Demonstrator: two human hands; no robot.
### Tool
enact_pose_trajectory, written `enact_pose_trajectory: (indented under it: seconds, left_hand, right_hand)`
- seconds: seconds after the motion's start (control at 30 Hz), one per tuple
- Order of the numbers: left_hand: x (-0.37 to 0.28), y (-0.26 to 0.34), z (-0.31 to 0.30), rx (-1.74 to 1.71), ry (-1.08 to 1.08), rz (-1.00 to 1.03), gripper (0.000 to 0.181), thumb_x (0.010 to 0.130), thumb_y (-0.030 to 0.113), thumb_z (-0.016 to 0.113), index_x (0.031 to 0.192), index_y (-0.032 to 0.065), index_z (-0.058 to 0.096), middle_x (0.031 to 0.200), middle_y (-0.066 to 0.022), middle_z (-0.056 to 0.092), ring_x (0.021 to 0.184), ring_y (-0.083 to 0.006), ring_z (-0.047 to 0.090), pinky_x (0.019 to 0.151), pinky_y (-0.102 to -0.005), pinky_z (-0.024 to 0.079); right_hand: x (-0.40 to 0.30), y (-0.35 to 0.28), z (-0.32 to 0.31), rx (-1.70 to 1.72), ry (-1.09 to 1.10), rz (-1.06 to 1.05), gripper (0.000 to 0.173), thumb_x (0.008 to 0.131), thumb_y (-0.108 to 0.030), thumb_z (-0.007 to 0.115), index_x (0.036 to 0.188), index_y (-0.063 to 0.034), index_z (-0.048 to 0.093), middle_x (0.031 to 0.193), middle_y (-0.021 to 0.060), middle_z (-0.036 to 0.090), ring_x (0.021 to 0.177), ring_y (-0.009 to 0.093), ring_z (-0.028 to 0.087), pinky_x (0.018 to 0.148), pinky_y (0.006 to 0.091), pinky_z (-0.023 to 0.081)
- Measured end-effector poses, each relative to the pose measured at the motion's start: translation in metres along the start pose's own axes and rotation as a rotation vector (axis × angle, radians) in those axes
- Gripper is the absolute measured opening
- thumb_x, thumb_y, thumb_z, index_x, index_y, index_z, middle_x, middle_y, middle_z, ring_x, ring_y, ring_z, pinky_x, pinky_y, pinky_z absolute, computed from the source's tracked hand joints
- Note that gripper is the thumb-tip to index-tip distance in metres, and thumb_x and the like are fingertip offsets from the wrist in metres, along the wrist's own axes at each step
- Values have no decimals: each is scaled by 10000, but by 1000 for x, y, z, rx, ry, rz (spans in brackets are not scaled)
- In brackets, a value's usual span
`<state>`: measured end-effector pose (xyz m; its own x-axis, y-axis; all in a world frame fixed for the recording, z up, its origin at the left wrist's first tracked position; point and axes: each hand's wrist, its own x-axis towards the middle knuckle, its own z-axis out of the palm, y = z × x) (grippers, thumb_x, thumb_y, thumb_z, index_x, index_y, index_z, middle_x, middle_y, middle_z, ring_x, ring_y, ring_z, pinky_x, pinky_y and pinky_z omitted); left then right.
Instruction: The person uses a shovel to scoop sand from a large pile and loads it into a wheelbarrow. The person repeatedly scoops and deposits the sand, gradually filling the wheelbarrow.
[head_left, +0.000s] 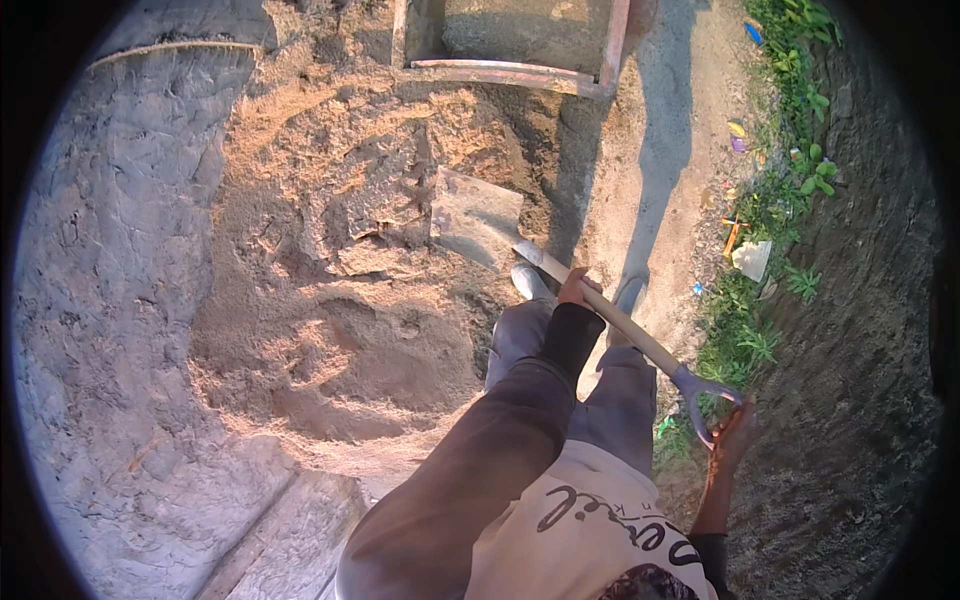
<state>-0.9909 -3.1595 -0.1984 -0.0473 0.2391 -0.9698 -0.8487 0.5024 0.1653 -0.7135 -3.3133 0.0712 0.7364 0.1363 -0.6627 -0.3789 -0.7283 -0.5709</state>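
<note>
A square-bladed shovel is slanted across the view in front of me. Its flat metal blade (480, 210) rests against a heap of damp-looking sand or mortar mix (337, 262), and little or no material shows on it. My left hand (577, 287) is wrapped around the wooden shaft (637, 334), a short way up from the blade socket. At the shaft's upper end my right hand (733, 433) grips the grey D-shaped handle (696, 390). My boots stand beside the heap, the left one (529, 281) just below the blade.
Beyond the heap stands an open box frame (510, 73) with grey material inside. A rough grey surface (120, 225) borders the heap on the left. To the right run a sandy strip (611, 187), green plants (750, 330) with scattered litter, and dark soil (855, 337).
</note>
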Motion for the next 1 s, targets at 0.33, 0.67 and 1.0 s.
enact_pose_trajectory:
  seconds: [0.33, 0.67, 1.0]
  left_hand:
    - [141, -244, 156, -93, -215, -519, 181, 840, 100, 598, 754, 93, 439, 628, -40, 422, 559, -212, 480, 568, -392, 486]
    - [311, -36, 80, 32, -198, -187, 138, 858, 80, 588, 797, 72, 465, 681, -66, 473, 648, -222, 515, 705, -408, 520]
    - [148, 62, -49, 590, 192, 9, 194, 877, 207, 554, 838, 27, 493, 675, -109, 522, 648, -266, 574, 656, -416, 522]
  right_hand:
    - [207, -73, -76, -1076, 214, -732, 578, 961, -36, 469, 1501, -208, 352, 715, -13, 393, 531, 83, 355, 460, 249, 345]
    - [285, 2, 204, -125, -125, -86, 437, 865, -523, 661, 705, -142, 520, 521, -68, 347, 401, 49, 283, 376, 254, 219]
    - [179, 185, 141, 61, -186, 410, 444, 939, -438, 564, 644, -120, 470, 454, -23, 373, 313, 111, 356, 301, 276, 300]
